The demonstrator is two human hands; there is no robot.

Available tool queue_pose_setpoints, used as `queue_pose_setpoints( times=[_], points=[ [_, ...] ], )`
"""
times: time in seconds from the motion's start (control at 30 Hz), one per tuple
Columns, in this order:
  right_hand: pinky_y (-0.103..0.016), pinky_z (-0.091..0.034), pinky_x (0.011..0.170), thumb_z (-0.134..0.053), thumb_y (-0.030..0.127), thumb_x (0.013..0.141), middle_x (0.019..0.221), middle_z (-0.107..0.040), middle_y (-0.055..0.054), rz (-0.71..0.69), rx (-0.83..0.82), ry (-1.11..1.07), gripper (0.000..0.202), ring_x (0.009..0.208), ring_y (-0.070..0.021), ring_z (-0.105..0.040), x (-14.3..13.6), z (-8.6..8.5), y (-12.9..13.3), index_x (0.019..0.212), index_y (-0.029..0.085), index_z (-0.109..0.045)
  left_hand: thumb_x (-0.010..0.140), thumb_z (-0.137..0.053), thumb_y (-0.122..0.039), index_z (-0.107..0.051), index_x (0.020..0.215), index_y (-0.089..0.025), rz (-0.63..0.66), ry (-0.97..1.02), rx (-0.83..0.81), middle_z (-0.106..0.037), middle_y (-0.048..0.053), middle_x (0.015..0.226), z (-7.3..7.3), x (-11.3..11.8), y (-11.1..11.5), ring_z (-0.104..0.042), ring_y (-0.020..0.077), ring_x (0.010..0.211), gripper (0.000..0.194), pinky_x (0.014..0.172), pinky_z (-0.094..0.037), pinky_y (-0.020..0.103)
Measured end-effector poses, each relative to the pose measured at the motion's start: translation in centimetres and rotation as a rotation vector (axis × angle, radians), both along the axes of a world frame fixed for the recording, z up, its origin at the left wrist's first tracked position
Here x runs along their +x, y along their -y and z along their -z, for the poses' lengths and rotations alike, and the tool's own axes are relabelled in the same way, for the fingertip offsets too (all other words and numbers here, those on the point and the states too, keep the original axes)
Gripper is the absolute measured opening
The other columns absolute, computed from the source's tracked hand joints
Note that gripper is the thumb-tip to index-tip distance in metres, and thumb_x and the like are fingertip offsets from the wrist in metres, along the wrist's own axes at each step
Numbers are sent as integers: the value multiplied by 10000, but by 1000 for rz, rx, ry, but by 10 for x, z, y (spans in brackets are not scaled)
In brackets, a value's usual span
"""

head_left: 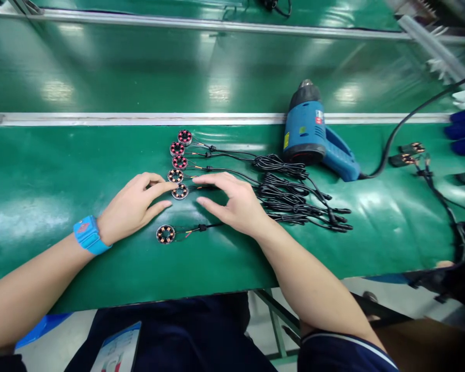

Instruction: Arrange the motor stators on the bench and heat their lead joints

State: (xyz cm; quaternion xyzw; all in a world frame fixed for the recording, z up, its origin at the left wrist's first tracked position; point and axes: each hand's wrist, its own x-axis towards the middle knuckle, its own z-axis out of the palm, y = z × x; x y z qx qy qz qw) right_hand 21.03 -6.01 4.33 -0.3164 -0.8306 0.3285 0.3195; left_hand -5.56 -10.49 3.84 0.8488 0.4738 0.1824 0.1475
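Left hand [134, 206] rests flat on the green mat [42, 186], fingers loosely spread, fingertips touching a ring coil [180, 191]. Right hand [232, 204] lies open, pressing that coil's wire [201, 187]. Four coils line up above, one [165, 234] below. Heat gun [313, 134] well right.

Single head view, looking forward-down, close over green bench [42, 191].

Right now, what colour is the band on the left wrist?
Bright blue wristband, seen best in the head view.
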Motion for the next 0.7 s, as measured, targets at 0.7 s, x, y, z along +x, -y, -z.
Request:
queue_pose_setpoints(
  times=[0.7],
  points=[
    [-226, -477, 658, -734, 107, 855, 939, -627, -2, -73, -199, 24, 247, 700, -113, -539, -18, 17, 7, 1077, 192, -667, 964, -556, -106, -512, 1162, -172, 148, -116, 337, -687, 95, 1103, -12, 16, 15, -669, 243, 1030, 214, 908, -524, 383]
  ],
)
